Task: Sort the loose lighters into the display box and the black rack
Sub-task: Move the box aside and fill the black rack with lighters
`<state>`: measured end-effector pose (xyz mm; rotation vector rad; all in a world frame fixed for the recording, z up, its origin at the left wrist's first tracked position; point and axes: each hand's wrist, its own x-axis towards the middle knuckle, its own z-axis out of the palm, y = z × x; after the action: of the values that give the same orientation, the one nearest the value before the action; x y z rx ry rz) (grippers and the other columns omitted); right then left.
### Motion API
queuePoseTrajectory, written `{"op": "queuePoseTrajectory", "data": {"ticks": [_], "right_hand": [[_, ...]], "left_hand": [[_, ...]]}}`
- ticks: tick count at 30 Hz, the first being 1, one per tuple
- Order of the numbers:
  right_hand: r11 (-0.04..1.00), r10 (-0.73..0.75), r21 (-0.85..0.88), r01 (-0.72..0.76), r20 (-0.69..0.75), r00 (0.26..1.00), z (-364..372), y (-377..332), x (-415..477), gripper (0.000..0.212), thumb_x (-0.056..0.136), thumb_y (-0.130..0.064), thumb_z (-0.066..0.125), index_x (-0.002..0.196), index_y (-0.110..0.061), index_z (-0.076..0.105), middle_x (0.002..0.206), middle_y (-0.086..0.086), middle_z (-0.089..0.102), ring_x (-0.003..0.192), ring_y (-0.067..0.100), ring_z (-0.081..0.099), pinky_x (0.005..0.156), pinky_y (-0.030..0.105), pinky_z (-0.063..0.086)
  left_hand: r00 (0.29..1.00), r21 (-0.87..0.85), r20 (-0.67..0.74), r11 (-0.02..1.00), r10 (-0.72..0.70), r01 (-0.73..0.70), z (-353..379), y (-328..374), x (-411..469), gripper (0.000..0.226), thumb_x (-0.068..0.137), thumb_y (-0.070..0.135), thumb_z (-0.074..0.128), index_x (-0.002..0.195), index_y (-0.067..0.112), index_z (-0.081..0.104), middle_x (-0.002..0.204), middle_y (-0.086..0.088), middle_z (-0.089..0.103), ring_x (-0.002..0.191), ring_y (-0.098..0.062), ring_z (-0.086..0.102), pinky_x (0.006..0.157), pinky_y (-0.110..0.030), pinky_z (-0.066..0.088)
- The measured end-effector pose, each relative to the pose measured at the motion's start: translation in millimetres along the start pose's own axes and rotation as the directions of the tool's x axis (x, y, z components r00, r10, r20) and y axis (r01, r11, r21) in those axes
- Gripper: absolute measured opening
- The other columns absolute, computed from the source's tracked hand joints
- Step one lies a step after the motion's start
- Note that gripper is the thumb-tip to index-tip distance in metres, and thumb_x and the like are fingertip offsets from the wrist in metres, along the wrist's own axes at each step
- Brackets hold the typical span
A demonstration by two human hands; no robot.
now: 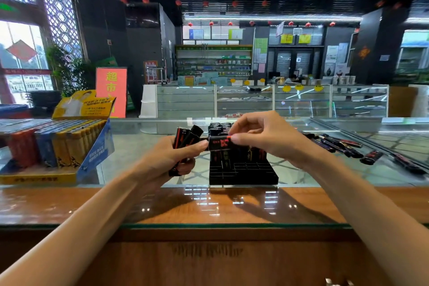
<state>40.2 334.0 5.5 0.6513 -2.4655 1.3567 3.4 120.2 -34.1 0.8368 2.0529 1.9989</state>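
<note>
The left hand [171, 158] is gripping a bundle of black lighters [185, 137], with its fingers curled round them, above the glass counter [128, 144]. The right hand [262, 137] is pinching a single black-and-red lighter [220, 143] between thumb and fingertips. It is holding the lighter level just above the black rack [243, 170], and the left thumb is meeting the lighter's left end. Upright lighters are filling the rack's far rows. The display box [97, 151] is standing at the left. Loose lighters [343, 146] are lying on the glass at the right.
</note>
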Motion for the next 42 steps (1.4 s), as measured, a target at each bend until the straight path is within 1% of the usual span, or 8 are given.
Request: {"op": "queuePoseTrajectory", "data": {"ticks": [5,10,17,22,26,30,35,42], "right_hand": [[0.95,-0.064,-0.285,0.13,0.23,0.971,11,-7,0,0.012,0.08,-0.027,0.071,0.087,-0.018,0.071,0.072,-0.009,0.067,0.062,-0.003,0.058,0.056,0.01,0.042],[0.997,0.015,-0.072,0.0,0.201,0.979,7,-1,0,0.007,0.086,-0.017,0.063,0.088,-0.01,0.063,0.067,0.001,0.064,0.059,0.007,0.056,0.056,0.018,0.043],[0.965,0.027,0.258,-0.055,0.112,0.993,2,-5,9,0.021,0.087,-0.006,0.061,0.106,0.001,0.055,0.078,0.011,0.066,0.065,0.017,0.06,0.056,0.022,0.048],[0.992,-0.031,-0.123,0.018,-0.103,0.994,8,-11,29,0.017,0.089,-0.025,0.061,0.086,-0.008,0.066,0.075,0.006,0.068,0.061,0.009,0.059,0.06,0.023,0.043],[0.927,-0.152,-0.363,0.095,-0.133,0.979,19,-11,40,0.02,0.083,-0.023,0.068,0.101,-0.012,0.065,0.08,-0.002,0.062,0.073,0.01,0.056,0.064,0.016,0.041],[0.888,-0.225,-0.439,0.133,-0.164,0.96,28,-11,42,0.025,0.078,-0.02,0.073,0.101,-0.016,0.063,0.082,-0.004,0.06,0.071,0.006,0.055,0.059,0.003,0.039],[0.869,-0.262,-0.464,0.173,-0.135,0.956,38,-9,41,0.015,0.077,-0.011,0.074,0.09,-0.012,0.066,0.086,0.001,0.067,0.077,0.012,0.062,0.067,0.012,0.047],[0.849,-0.29,-0.496,0.183,-0.147,0.945,37,-8,38,0.008,0.076,-0.006,0.074,0.083,-0.007,0.071,0.075,-0.001,0.065,0.062,-0.003,0.052,0.06,0.0,0.037]], "left_hand": [[0.997,-0.027,-0.003,0.996,0.081,-0.081,4,3,0,0.02,0.078,0.022,0.064,0.07,0.009,0.051,0.053,0.002,0.036,0.041,-0.007,0.034,0.039,-0.015,0.029],[0.986,-0.154,-0.161,0.986,0.038,-0.063,-4,0,5,0.045,0.078,0.032,0.062,0.107,-0.003,0.058,0.052,0.009,0.041,0.041,-0.005,0.034,0.04,-0.015,0.03],[0.988,-0.364,-0.052,0.924,-0.145,0.116,-8,-3,13,0.024,0.093,0.023,0.036,0.098,0.006,0.052,0.059,0.003,0.046,0.041,-0.009,0.04,0.037,-0.019,0.034],[0.981,-0.308,-0.128,0.946,-0.146,0.101,-9,-7,15,0.025,0.098,0.019,0.037,0.104,0.003,0.055,0.062,0.001,0.055,0.043,-0.009,0.047,0.039,-0.019,0.036],[0.98,-0.231,-0.164,0.97,-0.116,0.076,-13,-10,12,0.027,0.097,0.021,0.045,0.112,0.001,0.057,0.074,-0.002,0.069,0.051,-0.008,0.055,0.045,-0.018,0.043],[0.987,-0.218,-0.13,0.974,-0.093,0.063,-12,-10,11,0.028,0.095,0.022,0.047,0.109,0.0,0.055,0.091,-0.009,0.073,0.056,-0.009,0.057,0.049,-0.018,0.046],[0.981,-0.183,-0.172,0.981,-0.091,0.059,-13,-10,10,0.03,0.095,0.022,0.047,0.112,-0.001,0.057,0.096,-0.011,0.073,0.059,-0.009,0.059,0.051,-0.019,0.047],[0.976,-0.148,-0.205,0.988,-0.077,0.047,-9,-6,7,0.031,0.094,0.023,0.05,0.113,0.001,0.06,0.095,-0.008,0.073,0.06,-0.01,0.06,0.052,-0.019,0.049]]}}
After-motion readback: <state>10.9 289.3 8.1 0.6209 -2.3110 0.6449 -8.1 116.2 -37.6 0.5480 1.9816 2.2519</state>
